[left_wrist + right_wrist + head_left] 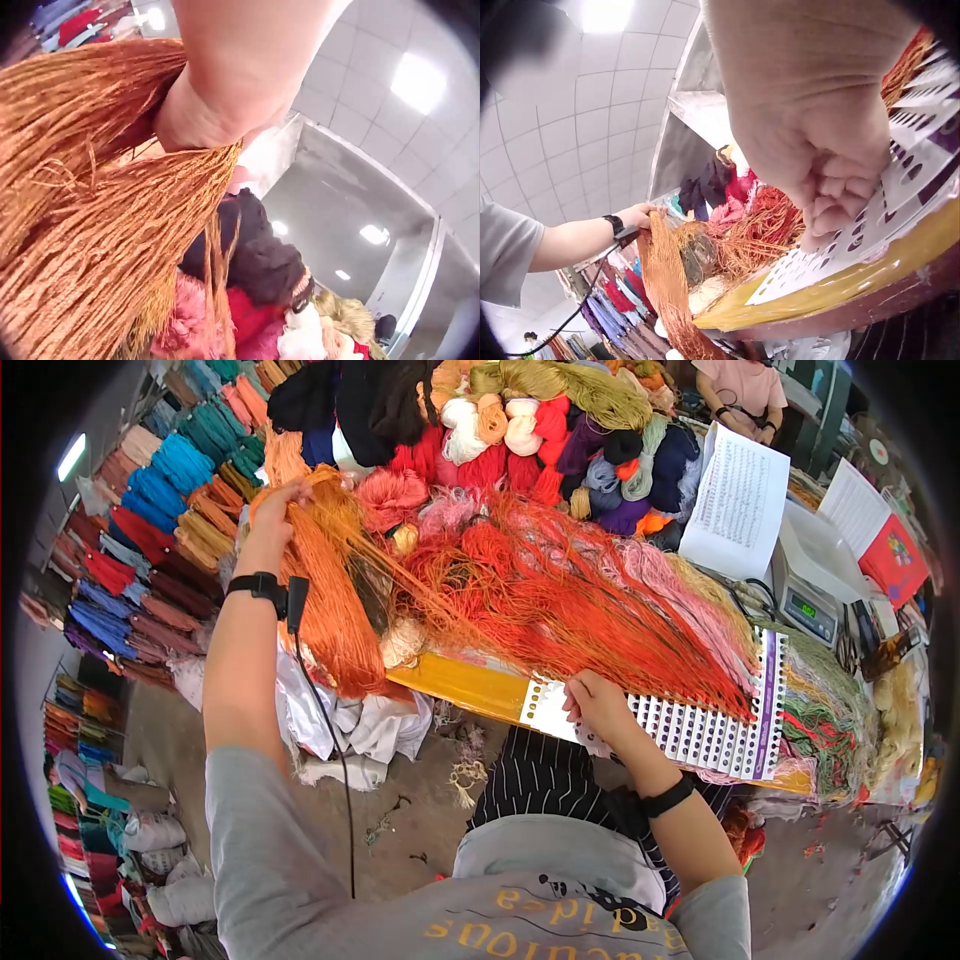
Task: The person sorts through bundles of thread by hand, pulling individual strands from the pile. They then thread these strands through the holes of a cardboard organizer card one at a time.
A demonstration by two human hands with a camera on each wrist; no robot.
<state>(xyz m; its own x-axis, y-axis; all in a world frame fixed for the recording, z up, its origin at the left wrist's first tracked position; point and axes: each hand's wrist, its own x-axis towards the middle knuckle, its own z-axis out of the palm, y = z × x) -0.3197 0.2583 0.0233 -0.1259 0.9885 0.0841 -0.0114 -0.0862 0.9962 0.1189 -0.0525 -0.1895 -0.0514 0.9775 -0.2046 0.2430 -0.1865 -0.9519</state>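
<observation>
High at the left of the head view, the left hand (pixel 277 508) grips a thick orange thread skein (pixel 330 590), which hangs below it. In the left wrist view the orange strands (pixel 112 247) spread out from under that hand (pixel 199 116). Some strands stretch across to a red-orange thread bundle (pixel 600 620) laid over a white card with rows of holes (pixel 690 735). The right hand (pixel 603 708) rests at the card's near edge. Its fingers are curled against the punched card (pixel 862 232) in the right wrist view, with no thread visible in them (pixel 836 169).
Yarn hanks in many colours (pixel 500 435) are piled at the back. Papers (pixel 735 500) and a digital scale (pixel 810 605) stand at the right. A black cable (pixel 335 745) hangs from the left wrist. White cloth (pixel 370 730) lies below the yellow table edge (pixel 465 685). Another person (pixel 745 395) sits opposite.
</observation>
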